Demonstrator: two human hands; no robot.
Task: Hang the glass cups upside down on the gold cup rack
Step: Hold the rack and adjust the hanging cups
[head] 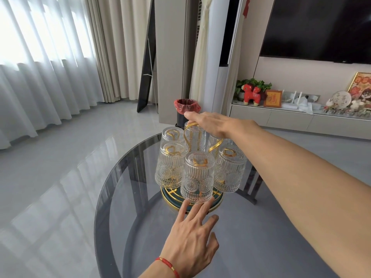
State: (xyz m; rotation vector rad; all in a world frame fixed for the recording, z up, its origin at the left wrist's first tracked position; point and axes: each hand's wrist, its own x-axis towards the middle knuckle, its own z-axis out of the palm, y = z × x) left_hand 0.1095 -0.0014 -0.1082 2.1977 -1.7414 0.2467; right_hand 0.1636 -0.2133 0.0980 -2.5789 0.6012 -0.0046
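Note:
The gold cup rack (215,147) stands on a round green and gold base (217,199) on the glass table. Several ribbed glass cups hang upside down on its arms, the nearest one (197,177) at the front, another (170,167) at the left and one (230,171) at the right. My right hand (212,122) reaches from the right and lies flat over the rack's top loop and the back cups. My left hand (192,239) is spread open, its fingertips just under the front cup at the base's rim.
The round dark glass table (124,227) has its edge close at the left. Beyond it stands a black bin with a red bag (186,106). A low TV cabinet with ornaments (301,117) runs along the right wall. Curtains cover the left.

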